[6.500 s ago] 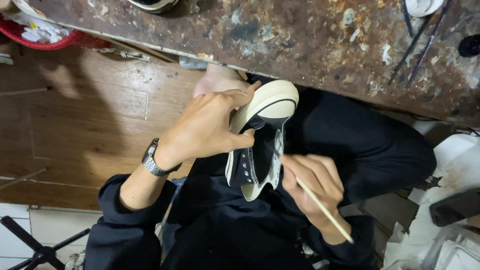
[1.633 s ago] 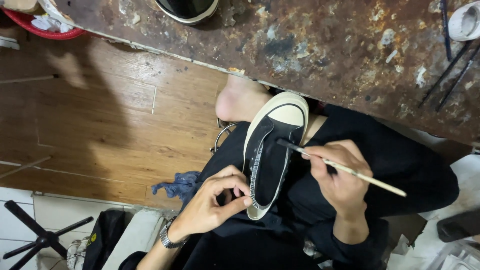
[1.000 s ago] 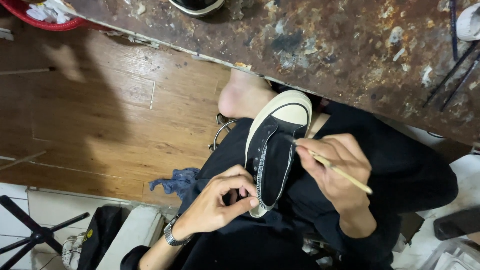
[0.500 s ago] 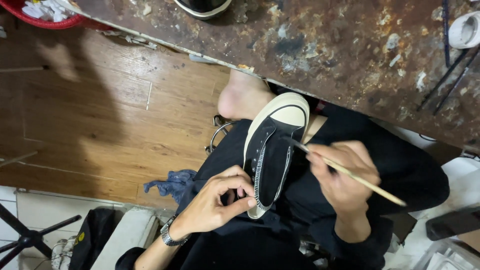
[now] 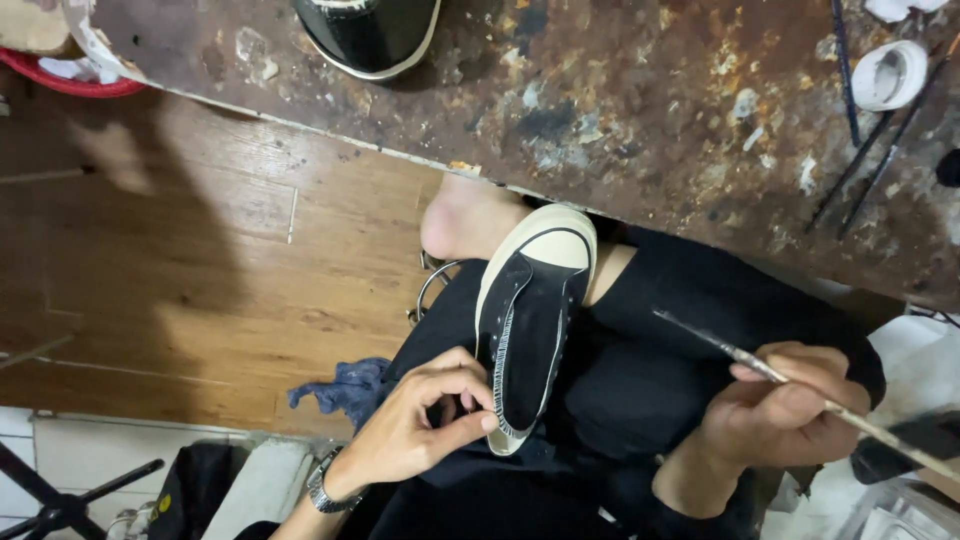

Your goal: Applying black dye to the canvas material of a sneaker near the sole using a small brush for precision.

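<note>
1. While the left hand (image 5: 415,435) pinches the heel end of the black shoe (image 5: 530,325) with fingers closed on it, the shoe lies toe-up across the lap.
2. Compared with half a second ago, the right hand (image 5: 785,415) has drawn away from the shoe, fingers clamped on the thin brush (image 5: 790,385).
3. Its tip now hangs clear of the shoe, so painting seems paused.
</note>
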